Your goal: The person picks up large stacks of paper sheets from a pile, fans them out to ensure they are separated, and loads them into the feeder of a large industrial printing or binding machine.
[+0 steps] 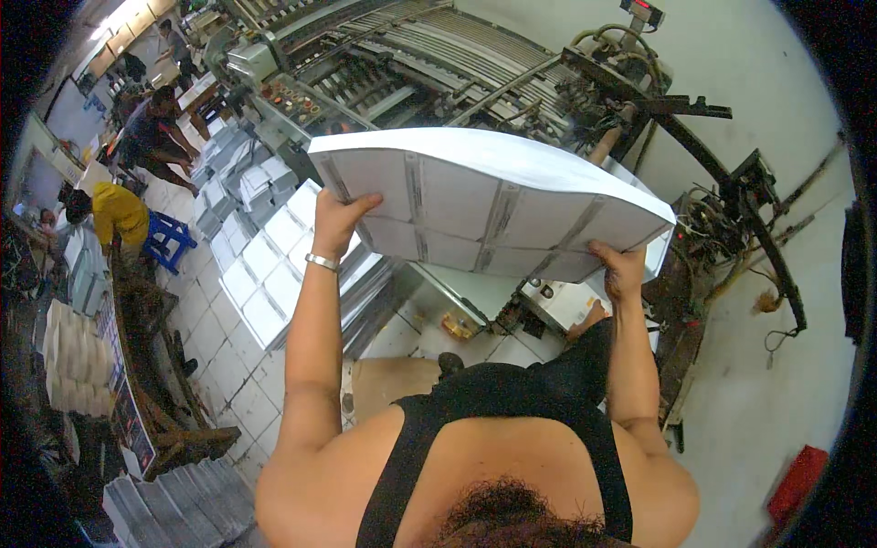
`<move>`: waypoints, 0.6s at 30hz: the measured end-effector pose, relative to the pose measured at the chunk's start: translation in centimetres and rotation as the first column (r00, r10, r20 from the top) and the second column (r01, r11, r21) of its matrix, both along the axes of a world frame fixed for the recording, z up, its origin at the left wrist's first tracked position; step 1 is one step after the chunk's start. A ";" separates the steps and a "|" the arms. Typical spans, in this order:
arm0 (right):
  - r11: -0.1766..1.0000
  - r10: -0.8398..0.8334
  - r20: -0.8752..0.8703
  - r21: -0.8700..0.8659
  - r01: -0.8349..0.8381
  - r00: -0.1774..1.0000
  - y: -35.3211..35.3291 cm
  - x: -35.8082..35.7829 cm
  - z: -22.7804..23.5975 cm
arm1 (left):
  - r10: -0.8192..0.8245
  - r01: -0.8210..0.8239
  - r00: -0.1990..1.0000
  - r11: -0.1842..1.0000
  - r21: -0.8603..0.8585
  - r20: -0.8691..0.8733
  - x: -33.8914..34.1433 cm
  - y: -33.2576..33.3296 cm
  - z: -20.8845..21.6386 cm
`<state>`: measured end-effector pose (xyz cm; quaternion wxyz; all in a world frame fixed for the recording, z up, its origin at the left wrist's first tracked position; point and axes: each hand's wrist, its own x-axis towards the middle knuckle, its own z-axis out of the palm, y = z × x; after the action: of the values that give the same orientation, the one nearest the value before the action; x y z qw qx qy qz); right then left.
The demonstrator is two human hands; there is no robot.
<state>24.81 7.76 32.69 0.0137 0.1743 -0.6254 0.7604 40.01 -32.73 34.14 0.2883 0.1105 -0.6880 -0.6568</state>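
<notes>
Both my hands hold up a thick stack of large printed sheets, white along its bowed far edge and marked off in pale panels by grey bands. My left hand grips the stack's left side, thumb on the upper face and a silvery band at the wrist. At the near right corner, my right hand clasps it with the thumb on top. The fingers beneath are hidden by the paper. The stack is raised in front of a big printing or folding machine. Below and left of it stands a tall pile of similar sheets.
Machine arms with hoses jut out along the right wall. Bundles of paper cover the floor at far left, where several people work near a blue stool. A wooden rack and grey stacks stand at near left.
</notes>
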 end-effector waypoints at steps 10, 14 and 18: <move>0.999 -0.009 0.004 0.044 0.009 1.000 -0.1 0.8 0.0 | 0.012 -0.010 0.999 0.999 0.048 -0.041 0.6 0.4 -0.1; 0.994 -0.006 0.037 0.111 0.002 0.999 0.2 1.2 0.0 | 0.018 -0.018 1.000 1.000 0.002 -0.005 1.4 0.3 -0.5; 0.984 -0.085 -0.015 0.153 0.086 0.996 2.0 1.1 -1.3 | 0.040 -0.031 0.996 0.994 0.106 -0.085 2.6 0.0 -3.0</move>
<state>25.91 9.76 31.42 0.0357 0.1512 -0.6889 0.7080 42.65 -32.74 31.13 0.3233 0.1090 -0.6373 -0.6909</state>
